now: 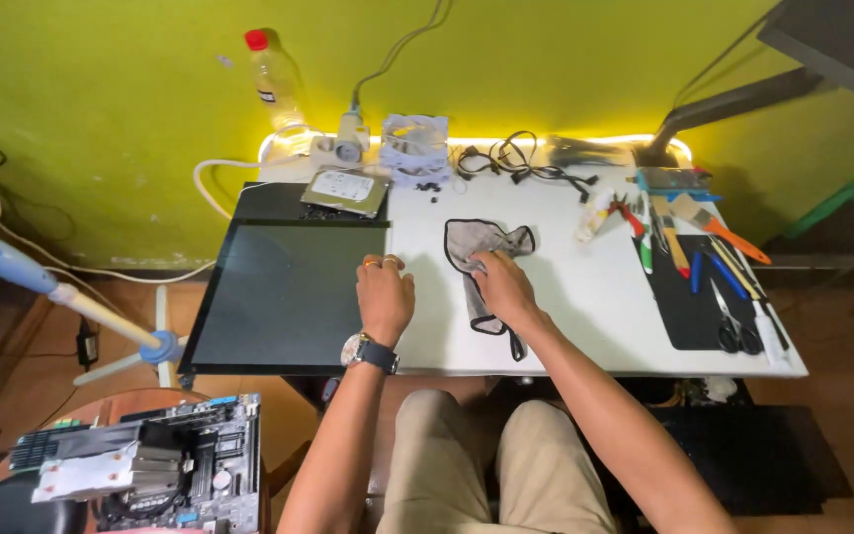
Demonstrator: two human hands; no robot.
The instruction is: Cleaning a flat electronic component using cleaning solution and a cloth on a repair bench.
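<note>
White desk (pixel 585 297) against green wall, right hand (pixel 504 289) grip clamped on grey cloth (pixel 476 242), left hand (pixel 384 297) curled closed just left, holding nothing

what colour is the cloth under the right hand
Grey with a black edge, the cloth under the right hand, seen in the head view.

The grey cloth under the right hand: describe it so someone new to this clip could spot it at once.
Start at the white table against the yellow-green wall. Near its middle, just right of the dark glass panel, the right hand presses on a crumpled grey cloth. Its black stitched edge and soft folds set it apart from the hard tools lined up at the far right.
</note>
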